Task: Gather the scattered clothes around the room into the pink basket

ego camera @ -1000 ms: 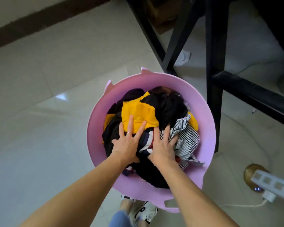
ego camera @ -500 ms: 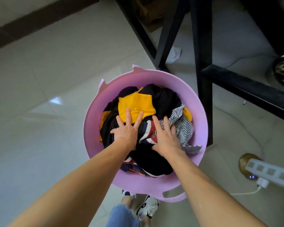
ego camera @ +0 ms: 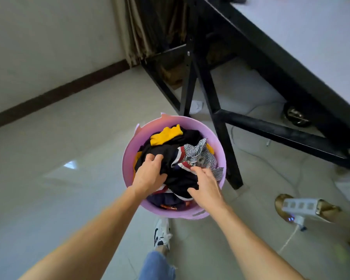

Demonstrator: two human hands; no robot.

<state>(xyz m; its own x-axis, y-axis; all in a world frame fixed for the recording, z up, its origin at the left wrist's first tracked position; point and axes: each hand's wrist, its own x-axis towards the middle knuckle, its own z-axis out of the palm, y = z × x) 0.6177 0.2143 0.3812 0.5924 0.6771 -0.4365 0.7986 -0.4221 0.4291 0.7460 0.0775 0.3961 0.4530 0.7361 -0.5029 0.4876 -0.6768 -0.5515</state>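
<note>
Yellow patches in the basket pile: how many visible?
3. A large yellow piece at the far side of the pink basket, a sliver by the left wall, and another behind the striped garment. They may be one garment.

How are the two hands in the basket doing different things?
The left hand has its fingers curled, bunching the black cloth; the right hand has its fingers spread out looser, touching the red and white cloth. The left hand sits nearer the middle of the pile; the right hand is by the near right rim of the pink basket. Both are bare and reach into the same heap of clothes.
</note>
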